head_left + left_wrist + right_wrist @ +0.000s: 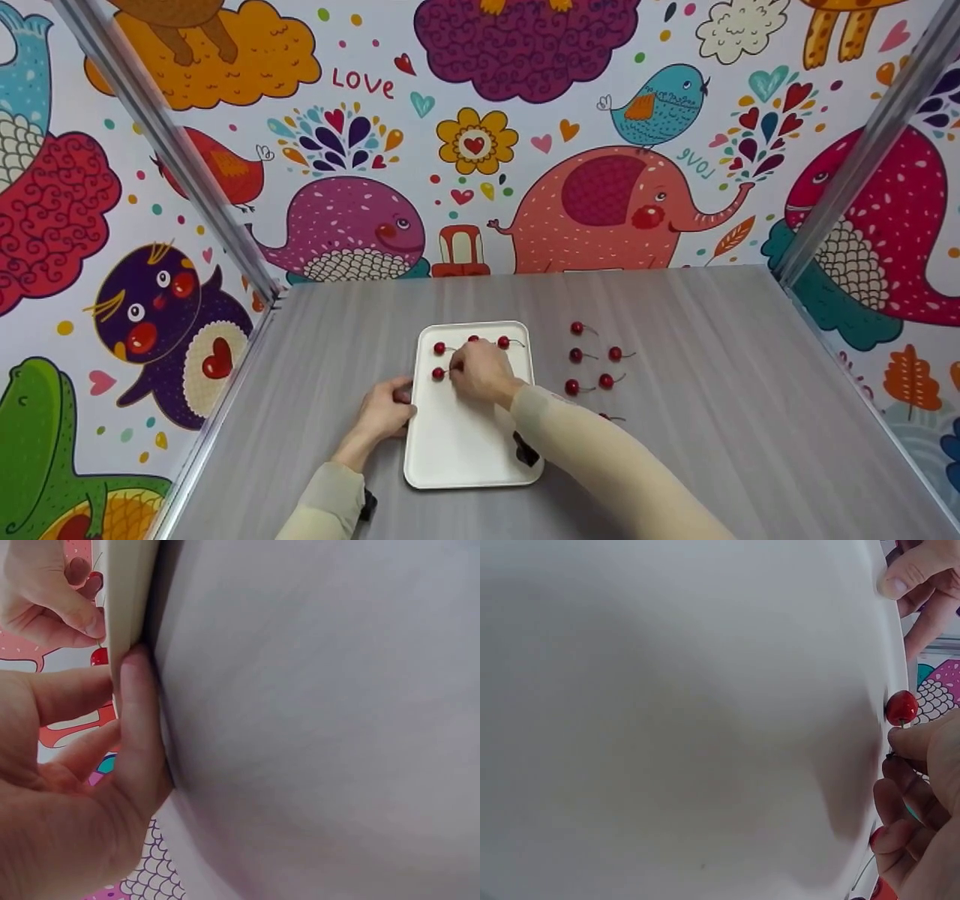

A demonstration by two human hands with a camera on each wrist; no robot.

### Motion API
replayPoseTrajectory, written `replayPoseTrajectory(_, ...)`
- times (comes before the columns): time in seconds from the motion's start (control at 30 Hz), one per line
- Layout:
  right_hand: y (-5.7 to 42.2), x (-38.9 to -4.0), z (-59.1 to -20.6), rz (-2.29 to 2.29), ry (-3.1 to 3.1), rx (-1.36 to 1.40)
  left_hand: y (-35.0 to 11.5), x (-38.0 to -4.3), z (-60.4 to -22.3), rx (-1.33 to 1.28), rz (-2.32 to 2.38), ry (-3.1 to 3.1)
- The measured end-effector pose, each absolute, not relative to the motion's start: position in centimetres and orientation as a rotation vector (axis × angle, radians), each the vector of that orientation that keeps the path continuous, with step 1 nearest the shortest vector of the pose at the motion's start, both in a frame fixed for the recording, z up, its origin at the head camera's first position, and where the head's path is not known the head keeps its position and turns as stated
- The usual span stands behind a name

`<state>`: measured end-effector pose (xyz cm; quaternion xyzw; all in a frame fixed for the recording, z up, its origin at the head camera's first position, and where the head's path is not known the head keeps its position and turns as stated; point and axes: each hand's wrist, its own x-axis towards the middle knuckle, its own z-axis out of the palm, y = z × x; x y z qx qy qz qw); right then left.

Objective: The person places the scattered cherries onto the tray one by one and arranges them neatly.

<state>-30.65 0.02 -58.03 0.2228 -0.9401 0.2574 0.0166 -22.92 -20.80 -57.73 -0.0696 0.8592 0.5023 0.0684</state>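
Note:
My right hand (484,371) is over the upper part of a white rectangular tray (457,450). Its thumb and fingertips pinch the stem of a red cherry (901,708), which sits on the tray near the left rim. Farther up the tray, more cherries form a row: one at the left (439,348), one partly covered by my right hand (473,339), and one at the right (503,342). At the tray's left edge my left hand (384,411) grips the rim, thumb on the edge and fingers along the outer side in the left wrist view.
Right of the tray, several stemmed cherries lie loose on the grey wood-grain table (697,420), among them a dark one (575,355). My right sleeve (600,457) partly hides the nearest. Cartoon-printed walls (480,202) and metal posts (832,195) border the table.

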Motion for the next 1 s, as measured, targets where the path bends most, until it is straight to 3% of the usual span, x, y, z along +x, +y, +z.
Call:
replayPoseTrajectory(0.27,0.4,-31.3,-58.8,0.841,-2.881,0.726,-20.8,-22.9,-57.8,-0.209,1.505,2.591)
replayPoseTrajectory(0.47,0.5,-33.2,-62.2,0.837,-2.809,0.767,-20.8,-22.9,-57.8,-0.238,1.51,2.588)
replayPoseTrajectory(0.7,0.3,-31.0,-58.4,0.827,-2.906,0.711,-20.9,-22.9,-57.7,-0.246,1.504,2.586)
replayPoseTrajectory(1.0,0.2,-30.9,-58.5,0.818,-2.905,0.706,-20.8,-23.0,-57.8,-0.238,1.494,2.601)
